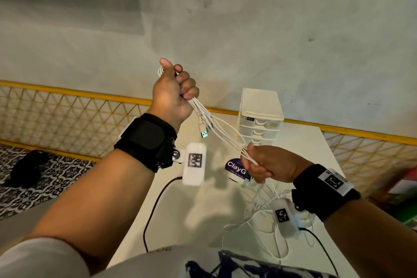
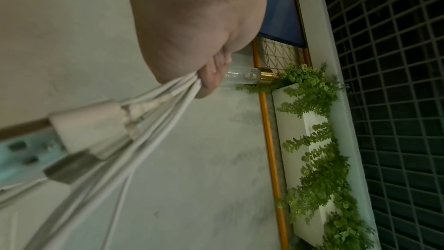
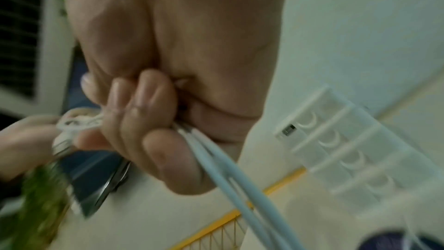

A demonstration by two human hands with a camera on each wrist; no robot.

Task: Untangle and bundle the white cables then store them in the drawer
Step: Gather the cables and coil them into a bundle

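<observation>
Several white cables [image 1: 222,134] stretch taut between my two hands above the white table [image 1: 198,205]. My left hand [image 1: 174,91] is raised in a fist round their upper ends, and a USB plug [image 1: 204,132] dangles just below it. Lower and to the right, my right hand [image 1: 262,163] grips the same strands, whose slack falls in loose loops [image 1: 259,216] on the table. The white drawer unit [image 1: 260,117] stands behind the hands at the table's far edge, its drawers closed. In the wrist views the cables [image 2: 153,121] [image 3: 230,176] run out of each fist.
A purple-lidded ClayG tub [image 1: 235,168] sits on the table just left of my right hand. A black cord [image 1: 155,210] trails over the table's near left part. A yellow lattice railing [image 1: 67,110] runs behind the table, against the grey wall.
</observation>
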